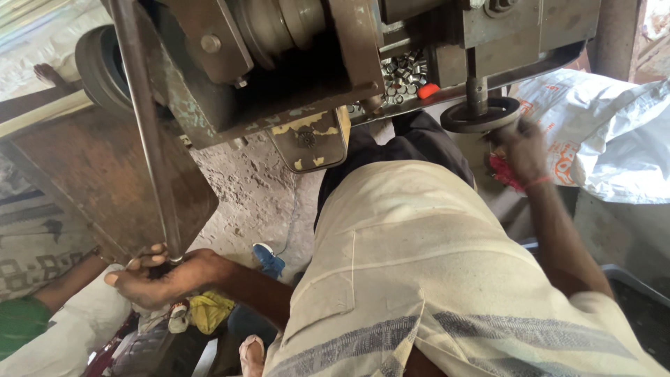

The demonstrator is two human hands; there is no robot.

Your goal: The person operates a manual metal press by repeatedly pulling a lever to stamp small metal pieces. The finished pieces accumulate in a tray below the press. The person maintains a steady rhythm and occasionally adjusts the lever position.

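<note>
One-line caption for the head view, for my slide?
Left hand grips a long steel lever; right hand rests at the press's handwheel.

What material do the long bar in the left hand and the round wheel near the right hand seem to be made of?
Bar: likely steel, a smooth grey rod with a dull sheen, gripped at its lower end by the left hand.
Wheel: probably cast metal, dark and matt with a worn rim; the right hand is blurred beside it.

Light: daylight, brightest on the white sack (607, 132) upper right
Shadows: deep under the machine (279, 70)
Blur: right hand (522, 150) smeared
Edges: wide-angle stretch
</note>
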